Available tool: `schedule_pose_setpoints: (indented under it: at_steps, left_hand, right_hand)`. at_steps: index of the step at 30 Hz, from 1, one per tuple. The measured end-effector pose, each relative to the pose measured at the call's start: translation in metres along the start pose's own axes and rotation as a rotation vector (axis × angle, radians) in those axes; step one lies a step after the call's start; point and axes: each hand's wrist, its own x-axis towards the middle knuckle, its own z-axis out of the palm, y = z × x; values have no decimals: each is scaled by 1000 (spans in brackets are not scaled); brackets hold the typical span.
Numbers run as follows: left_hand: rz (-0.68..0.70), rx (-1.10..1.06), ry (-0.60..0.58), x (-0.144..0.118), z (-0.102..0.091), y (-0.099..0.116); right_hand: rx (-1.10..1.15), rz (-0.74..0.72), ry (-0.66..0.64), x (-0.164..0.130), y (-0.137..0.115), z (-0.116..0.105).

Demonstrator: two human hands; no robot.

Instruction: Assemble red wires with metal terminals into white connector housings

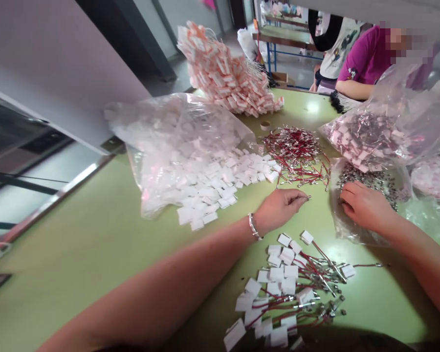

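Observation:
My left hand (280,208) is over the green table (95,234), its fingertips pinched on a small metal piece near the pile of red wires with metal ends (297,154). A bracelet circles that wrist. My right hand (364,205) rests in a clear bag of small metal parts (370,183), fingers curled among them; I cannot see what it grips. In front of me lies a heap of assembled red wires with white plastic connectors (286,288).
A torn clear bag spills white connectors (212,181) at the left. Behind it stands a mound of orange-and-white pieces (227,73). More clear bags of parts (381,132) sit at the right. A person in a purple shirt (366,56) sits across the table.

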Motion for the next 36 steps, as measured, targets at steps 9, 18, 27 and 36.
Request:
schedule_pose_setpoints:
  at_steps: [9,18,27,36]
  left_hand:
    - [10,23,42,-2,3,-2]
    - [36,40,92,-1,6,-4]
    - [-14,-10,117,-2,10,-4]
    - [-9,-81,76,-3,12,5]
  right_hand:
    - [125,12,54,12,13,8]
    - [168,132,-133,4,11,3]
    - [318,274,89,12,6,-2]
    - [743,124,298,18,-44,-2]
